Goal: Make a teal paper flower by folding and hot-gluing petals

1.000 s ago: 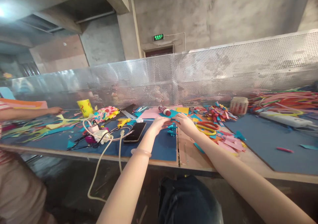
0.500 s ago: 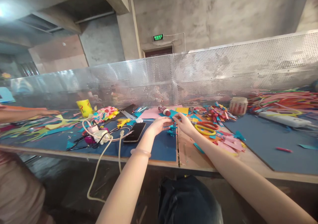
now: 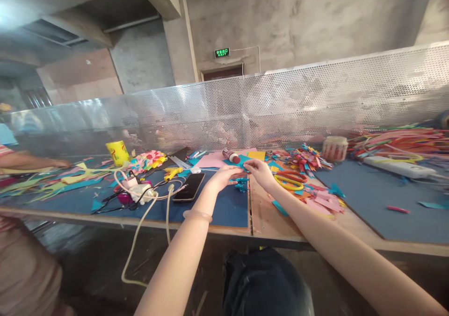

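Although I cannot tell whether the left hand (image 3: 225, 177) and right hand (image 3: 260, 173), fingertips nearly together above the desk (image 3: 264, 215), pinch anything, blue paper (image 3: 242, 185) shows just beneath their fingers.

Left hand (image 3: 223, 177) and right hand (image 3: 261, 172) nearly meeting, blue paper pieces (image 3: 241, 184) just below, phone (image 3: 189, 187) near left wrist.

Phone (image 3: 189, 187) is lying near a white plug block (image 3: 143, 193). Yellow cup (image 3: 118, 153) is standing by the perforated metal panel (image 3: 298, 101). White power strip (image 3: 400, 168) is resting far right. Exit sign (image 3: 222, 53) is glowing green.
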`<state>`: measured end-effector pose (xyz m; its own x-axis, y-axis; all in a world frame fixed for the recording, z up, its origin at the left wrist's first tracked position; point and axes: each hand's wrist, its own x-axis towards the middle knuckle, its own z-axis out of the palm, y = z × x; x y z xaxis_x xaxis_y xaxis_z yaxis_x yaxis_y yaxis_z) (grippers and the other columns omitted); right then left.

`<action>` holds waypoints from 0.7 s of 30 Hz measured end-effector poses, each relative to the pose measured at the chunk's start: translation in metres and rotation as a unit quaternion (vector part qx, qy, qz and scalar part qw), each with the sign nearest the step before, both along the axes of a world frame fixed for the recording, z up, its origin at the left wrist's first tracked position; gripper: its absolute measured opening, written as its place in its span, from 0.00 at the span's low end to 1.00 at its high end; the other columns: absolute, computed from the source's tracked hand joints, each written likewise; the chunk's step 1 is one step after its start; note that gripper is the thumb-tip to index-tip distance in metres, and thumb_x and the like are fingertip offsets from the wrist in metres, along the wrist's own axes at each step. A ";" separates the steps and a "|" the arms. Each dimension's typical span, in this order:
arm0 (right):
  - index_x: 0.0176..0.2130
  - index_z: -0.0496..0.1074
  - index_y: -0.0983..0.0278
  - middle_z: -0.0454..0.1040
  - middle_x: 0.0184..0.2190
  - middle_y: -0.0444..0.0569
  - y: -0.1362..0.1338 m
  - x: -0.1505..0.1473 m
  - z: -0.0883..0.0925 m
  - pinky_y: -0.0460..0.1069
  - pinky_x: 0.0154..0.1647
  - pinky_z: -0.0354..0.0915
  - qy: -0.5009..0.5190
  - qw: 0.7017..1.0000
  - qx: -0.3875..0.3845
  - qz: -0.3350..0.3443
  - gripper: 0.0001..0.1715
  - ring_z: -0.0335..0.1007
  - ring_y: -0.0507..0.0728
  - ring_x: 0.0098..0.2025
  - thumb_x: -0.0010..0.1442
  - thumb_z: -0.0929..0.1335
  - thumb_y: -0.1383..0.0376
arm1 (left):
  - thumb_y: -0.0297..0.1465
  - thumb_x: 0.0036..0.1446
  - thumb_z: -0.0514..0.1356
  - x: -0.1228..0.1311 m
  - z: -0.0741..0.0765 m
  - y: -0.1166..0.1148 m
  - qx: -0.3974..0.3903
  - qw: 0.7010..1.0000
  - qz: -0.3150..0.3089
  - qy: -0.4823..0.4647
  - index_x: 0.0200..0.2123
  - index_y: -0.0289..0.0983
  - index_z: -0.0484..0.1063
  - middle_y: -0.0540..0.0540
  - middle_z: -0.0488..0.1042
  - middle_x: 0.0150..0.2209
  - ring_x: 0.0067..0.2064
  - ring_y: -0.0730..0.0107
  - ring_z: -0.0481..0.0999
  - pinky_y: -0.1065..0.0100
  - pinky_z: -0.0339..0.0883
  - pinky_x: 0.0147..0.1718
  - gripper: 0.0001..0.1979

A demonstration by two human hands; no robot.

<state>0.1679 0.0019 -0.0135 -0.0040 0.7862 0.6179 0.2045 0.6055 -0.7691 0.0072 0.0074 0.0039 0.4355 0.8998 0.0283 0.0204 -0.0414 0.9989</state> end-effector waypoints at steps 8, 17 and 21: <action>0.29 0.72 0.64 0.75 0.28 0.47 -0.002 -0.001 0.002 0.51 0.36 0.65 -0.007 1.000 0.011 -0.023 0.08 0.70 0.56 0.32 0.50 0.67 0.62 | 0.38 0.43 0.65 0.003 0.003 -0.004 0.042 0.998 0.022 0.033 0.34 0.37 0.76 0.42 0.77 0.41 0.48 0.59 0.72 0.62 0.60 0.43 0.14; 0.29 0.72 0.63 0.76 0.28 0.46 -0.005 -0.001 0.005 0.51 0.36 0.66 0.018 1.000 0.002 -0.016 0.07 0.71 0.56 0.32 0.49 0.68 0.61 | 0.36 0.43 0.65 0.006 0.000 -0.003 0.075 0.996 0.032 0.024 0.31 0.34 0.76 0.40 0.77 0.38 0.45 0.60 0.73 0.64 0.62 0.42 0.12; 0.39 0.71 0.64 0.76 0.31 0.48 -0.001 -0.001 0.000 0.51 0.35 0.67 0.046 0.999 -0.020 0.004 0.16 0.71 0.56 0.33 0.50 0.68 0.59 | 0.37 0.43 0.65 0.005 0.000 -0.003 0.080 0.996 0.040 0.021 0.32 0.34 0.76 0.40 0.78 0.39 0.45 0.59 0.73 0.64 0.62 0.42 0.13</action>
